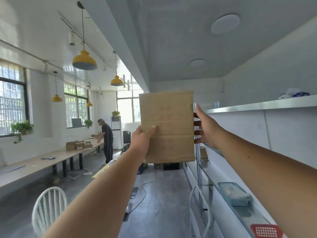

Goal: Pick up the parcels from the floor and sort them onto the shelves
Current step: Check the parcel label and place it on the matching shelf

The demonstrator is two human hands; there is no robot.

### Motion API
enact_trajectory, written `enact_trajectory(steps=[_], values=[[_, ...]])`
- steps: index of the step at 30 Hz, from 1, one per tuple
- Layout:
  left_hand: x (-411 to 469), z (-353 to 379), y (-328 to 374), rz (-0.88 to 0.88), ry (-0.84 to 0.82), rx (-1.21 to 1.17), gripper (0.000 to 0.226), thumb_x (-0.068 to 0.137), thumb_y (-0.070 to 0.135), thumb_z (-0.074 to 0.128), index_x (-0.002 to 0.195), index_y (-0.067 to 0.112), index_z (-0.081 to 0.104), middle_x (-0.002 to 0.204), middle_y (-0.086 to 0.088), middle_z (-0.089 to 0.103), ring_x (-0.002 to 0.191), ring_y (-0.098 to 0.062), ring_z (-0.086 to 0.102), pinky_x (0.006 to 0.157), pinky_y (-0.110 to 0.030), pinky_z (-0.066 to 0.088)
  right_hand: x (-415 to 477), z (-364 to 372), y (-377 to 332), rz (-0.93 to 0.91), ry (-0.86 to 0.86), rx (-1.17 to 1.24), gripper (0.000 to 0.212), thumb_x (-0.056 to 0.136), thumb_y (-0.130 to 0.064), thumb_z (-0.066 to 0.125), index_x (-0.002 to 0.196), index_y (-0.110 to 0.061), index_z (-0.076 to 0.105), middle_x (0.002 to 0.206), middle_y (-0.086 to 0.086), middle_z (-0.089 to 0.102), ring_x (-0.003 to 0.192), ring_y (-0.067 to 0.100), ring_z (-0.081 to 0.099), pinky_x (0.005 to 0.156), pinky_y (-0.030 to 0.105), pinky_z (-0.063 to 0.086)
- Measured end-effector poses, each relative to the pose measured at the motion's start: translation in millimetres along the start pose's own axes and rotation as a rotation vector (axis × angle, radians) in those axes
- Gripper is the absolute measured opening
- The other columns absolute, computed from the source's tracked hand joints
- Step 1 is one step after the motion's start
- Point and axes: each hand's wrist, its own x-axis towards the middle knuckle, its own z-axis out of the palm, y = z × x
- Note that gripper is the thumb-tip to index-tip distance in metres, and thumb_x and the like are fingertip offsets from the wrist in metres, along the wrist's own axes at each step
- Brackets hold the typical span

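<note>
Left grip point(142, 136) pinches the plain brown cardboard box point(169, 134) at its left edge, thumb over the front; right grip point(208, 128), outspread and straight, presses flat against the right side. Raised in mid-air beside the grey metal top shelf point(257, 105), the box looks stiff, matt and light, so opposite sides suit.

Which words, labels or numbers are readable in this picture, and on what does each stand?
No text can be read.
Cardboard box: faded red print in rows, too blurred.
Packets on the top shelf: blue marks, too small.
Boxes on the long table: labels too small.
</note>
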Motion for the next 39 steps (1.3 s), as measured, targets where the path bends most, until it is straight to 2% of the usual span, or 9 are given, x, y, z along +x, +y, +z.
enact_trajectory(steps=[3,5,10,12,15,17,25,31,39], values=[[-2.5,0.8,-0.9,-0.066,0.040,-0.011,0.082,0.093,0.083,0.034,0.152,0.030,0.052,0.149,0.001,0.059,0.134,-0.027,0.055,0.118,-0.052,0.039,-4.9,7.7,0.3,0.021,0.055,-0.046,0.073,0.089,-0.089,0.035,0.113,-0.031,0.073,0.120,0.007,0.077,0.113,0.035,0.073,0.107,0.059,0.054],[-0.1,2.0,-2.0,-0.110,0.109,-0.023,0.091,0.093,0.086,0.021,0.160,0.028,0.043,0.159,0.000,0.049,0.145,-0.029,0.046,0.123,-0.053,0.032,-5.7,10.4,1.5,0.023,0.100,-0.103,0.082,0.084,-0.093,0.030,0.115,-0.029,0.072,0.124,0.008,0.077,0.117,0.034,0.071,0.107,0.052,0.053],[-2.8,-1.7,-4.0,-0.119,0.202,-0.055,0.088,0.098,0.080,0.017,0.160,0.022,0.042,0.148,-0.003,0.052,0.124,-0.027,0.048,0.107,-0.046,0.035,-6.1,13.8,1.1,0.003,0.109,-0.157,0.073,0.101,-0.079,0.021,0.107,-0.025,0.069,0.111,0.006,0.074,0.103,0.030,0.068,0.092,0.045,0.049],[-1.1,-5.9,-5.9,-0.125,0.197,-0.089,0.088,0.096,0.082,0.020,0.156,0.024,0.048,0.152,-0.002,0.053,0.132,-0.028,0.050,0.113,-0.048,0.036,-6.5,13.6,0.3,0.020,0.087,-0.133,0.072,0.101,-0.079,0.021,0.104,-0.023,0.068,0.107,0.007,0.073,0.099,0.030,0.067,0.096,0.049,0.051],[-0.7,-11.1,-10.2,-0.101,0.144,-0.139,0.077,0.098,0.082,0.017,0.115,0.033,0.075,0.133,0.001,0.071,0.118,-0.027,0.064,0.107,-0.046,0.049,-7.2,11.0,0.0,0.039,0.084,-0.101,0.073,0.100,-0.080,0.023,0.109,-0.024,0.069,0.115,0.009,0.075,0.108,0.033,0.070,0.104,0.056,0.054],[-3.5,-11.3,-10.1,-0.090,0.118,-0.160,0.072,0.100,0.079,0.017,0.098,0.035,0.074,0.119,0.004,0.074,0.109,-0.025,0.067,0.096,-0.044,0.053,-8.2,9.1,0.5,0.040,0.079,-0.071,0.072,0.099,-0.081,0.025,0.113,-0.027,0.071,0.119,0.009,0.076,0.112,0.034,0.071,0.106,0.061,0.054],[-9.4,-11.1,-6.8,-0.097,0.076,-0.195,0.065,0.098,0.080,0.027,0.111,0.033,0.069,0.112,0.003,0.072,0.106,-0.022,0.067,0.074,-0.038,0.055,-10.0,3.1,5.5,0.035,0.080,-0.030,0.084,0.084,-0.093,0.031,0.125,-0.035,0.076,0.122,0.008,0.080,0.112,0.036,0.076,0.098,0.063,0.060],[-3.1,-16.8,-21.2,-0.139,0.000,-0.171,0.066,0.098,0.079,0.033,0.138,0.035,0.062,0.132,-0.004,0.068,0.123,-0.029,0.061,0.091,-0.051,0.053,-13.2,8.7,8.6,0.055,0.083,-0.033,0.081,0.094,-0.086,0.030,0.129,-0.028,0.074,0.122,0.009,0.079,0.115,0.035,0.074,0.103,0.058,0.058],[-0.9,-21.0,-33.4,-0.155,-0.066,-0.165,0.069,0.100,0.075,0.036,0.150,0.032,0.055,0.140,0.004,0.061,0.133,-0.025,0.050,0.121,-0.063,0.026,-8.1,-1.7,17.0,0.069,0.079,0.176,0.073,0.096,-0.078,0.045,0.126,-0.019,0.076,0.118,0.011,0.081,0.114,0.036,0.076,0.103,0.053,0.058]])
